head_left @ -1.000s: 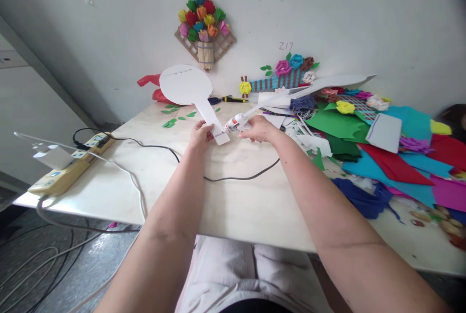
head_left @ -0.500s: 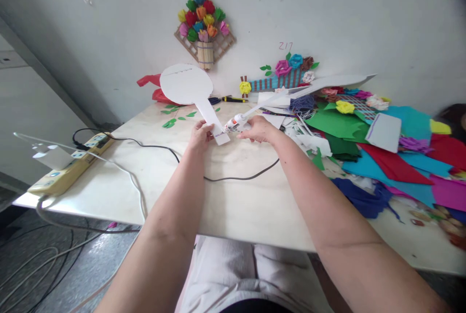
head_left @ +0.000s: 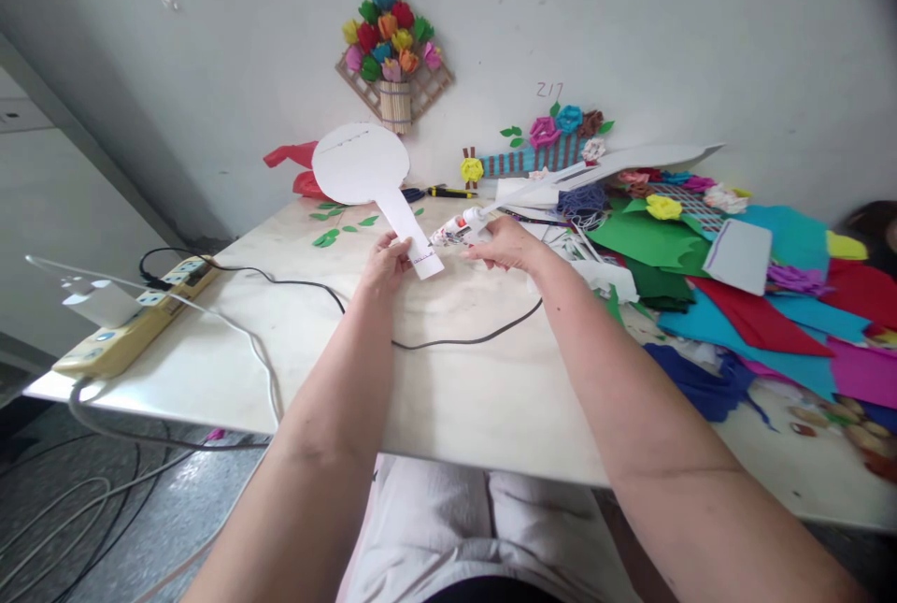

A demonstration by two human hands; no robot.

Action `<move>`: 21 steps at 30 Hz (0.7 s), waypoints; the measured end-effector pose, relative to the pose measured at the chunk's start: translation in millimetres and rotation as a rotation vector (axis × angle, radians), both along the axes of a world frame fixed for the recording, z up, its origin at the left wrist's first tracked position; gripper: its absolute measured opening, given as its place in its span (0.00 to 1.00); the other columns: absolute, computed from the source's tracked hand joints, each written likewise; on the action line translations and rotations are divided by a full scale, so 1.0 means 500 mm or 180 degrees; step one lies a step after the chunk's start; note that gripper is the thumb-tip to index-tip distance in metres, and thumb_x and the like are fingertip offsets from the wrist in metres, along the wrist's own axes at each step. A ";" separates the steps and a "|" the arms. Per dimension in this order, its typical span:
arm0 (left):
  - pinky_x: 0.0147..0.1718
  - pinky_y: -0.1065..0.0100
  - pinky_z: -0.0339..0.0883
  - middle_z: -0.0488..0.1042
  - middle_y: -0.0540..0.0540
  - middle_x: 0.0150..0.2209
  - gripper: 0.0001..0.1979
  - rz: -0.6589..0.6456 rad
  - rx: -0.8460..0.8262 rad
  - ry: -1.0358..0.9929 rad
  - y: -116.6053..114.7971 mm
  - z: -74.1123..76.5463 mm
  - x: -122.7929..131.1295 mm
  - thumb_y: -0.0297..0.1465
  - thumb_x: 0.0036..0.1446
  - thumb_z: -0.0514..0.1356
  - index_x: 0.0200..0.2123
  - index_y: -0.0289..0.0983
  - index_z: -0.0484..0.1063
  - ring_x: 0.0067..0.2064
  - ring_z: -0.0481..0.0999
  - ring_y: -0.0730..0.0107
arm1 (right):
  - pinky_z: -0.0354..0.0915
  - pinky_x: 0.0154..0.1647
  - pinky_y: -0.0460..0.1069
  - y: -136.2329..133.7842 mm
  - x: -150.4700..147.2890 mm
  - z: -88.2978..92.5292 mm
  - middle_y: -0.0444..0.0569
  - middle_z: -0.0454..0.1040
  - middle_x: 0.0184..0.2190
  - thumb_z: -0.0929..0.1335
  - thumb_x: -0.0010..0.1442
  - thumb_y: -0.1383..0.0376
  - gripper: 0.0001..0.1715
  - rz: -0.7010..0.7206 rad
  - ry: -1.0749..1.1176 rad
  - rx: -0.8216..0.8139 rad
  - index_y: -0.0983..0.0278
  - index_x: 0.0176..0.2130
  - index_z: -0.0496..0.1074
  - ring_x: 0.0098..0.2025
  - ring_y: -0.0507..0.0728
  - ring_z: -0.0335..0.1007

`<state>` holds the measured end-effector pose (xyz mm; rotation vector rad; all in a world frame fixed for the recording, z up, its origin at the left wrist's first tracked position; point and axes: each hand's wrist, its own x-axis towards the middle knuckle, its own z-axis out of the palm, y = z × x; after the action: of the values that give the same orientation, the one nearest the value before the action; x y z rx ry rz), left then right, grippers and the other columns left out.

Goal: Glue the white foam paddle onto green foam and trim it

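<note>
My left hand point(head_left: 385, 263) pinches the handle of a white paddle-shaped card cutout point(head_left: 362, 164), whose round head tilts up toward the wall. My right hand point(head_left: 505, 246) is wrapped round a white glue gun point(head_left: 463, 228). Its nozzle points left and sits just right of the handle's lower end, a small gap away. The gun's black cord point(head_left: 476, 337) trails across the table toward me and to the left.
A pale table point(head_left: 448, 379) carries a yellow power strip point(head_left: 133, 318) with cables at the left edge. Coloured paper sheets point(head_left: 757, 304), paper flowers and scraps pile up on the right. Green paper leaves point(head_left: 333, 229) and scissors point(head_left: 438, 193) lie near the wall.
My right hand has lifted the glue gun slightly up and to the right, off the handle's end. The cutout has shifted a little to the right.
</note>
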<state>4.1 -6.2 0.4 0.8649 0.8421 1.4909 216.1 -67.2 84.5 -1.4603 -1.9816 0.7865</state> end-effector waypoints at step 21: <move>0.29 0.67 0.71 0.75 0.48 0.28 0.14 0.0047 0.0005 0.0010 0.007 -0.006 0.001 0.23 0.41 0.63 0.35 0.35 0.66 0.27 0.74 0.71 | 0.54 0.14 0.41 0.005 -0.004 -0.012 0.40 0.64 0.13 0.72 0.49 0.64 0.16 0.0070 -0.0062 -0.0157 0.69 0.38 0.72 0.15 0.47 0.59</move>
<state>4.4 -2.9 -2.6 0.8641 0.8512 1.5034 214.1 -64.5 78.5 -1.4816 -2.0091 0.8391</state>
